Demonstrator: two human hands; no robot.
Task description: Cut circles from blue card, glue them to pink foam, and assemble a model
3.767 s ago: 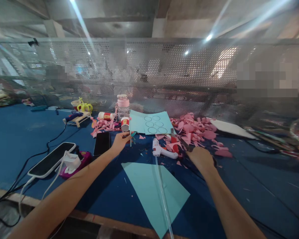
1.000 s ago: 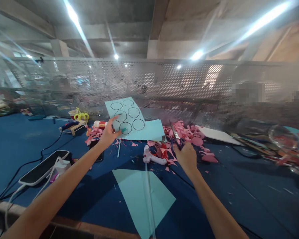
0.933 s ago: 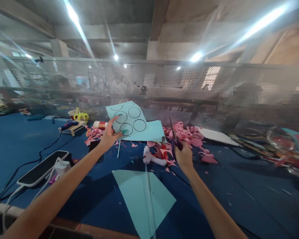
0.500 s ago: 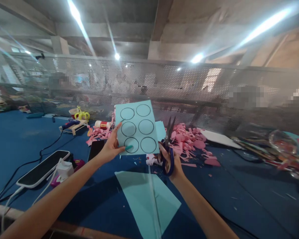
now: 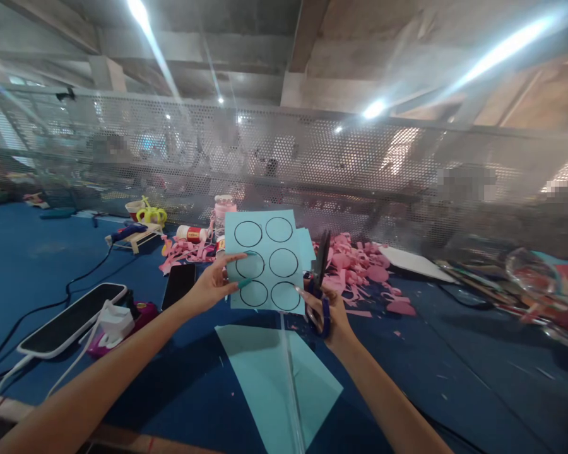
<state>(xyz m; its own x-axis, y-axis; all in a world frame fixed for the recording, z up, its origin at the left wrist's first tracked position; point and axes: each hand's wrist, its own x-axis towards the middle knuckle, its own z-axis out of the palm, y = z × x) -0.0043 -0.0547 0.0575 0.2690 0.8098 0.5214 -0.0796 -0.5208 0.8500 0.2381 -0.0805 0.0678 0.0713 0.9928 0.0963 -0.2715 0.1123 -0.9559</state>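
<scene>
Teal sheet: my left hand [image 5: 211, 289] pinches the light-teal card with six drawn circles [image 5: 266, 260] at its left edge, upright above the tabletop [image 5: 454, 353].
Right hand: my right hand [image 5: 329, 310] is closed through the handles of the scissors [image 5: 318, 282], blades up, just beside the card's right edge.
Below: I see another teal sheet [image 5: 277, 378] lying flat.
Beyond: pink paper scraps [image 5: 360, 265] heaped behind; a phone [image 5: 178, 285] to the left.
</scene>
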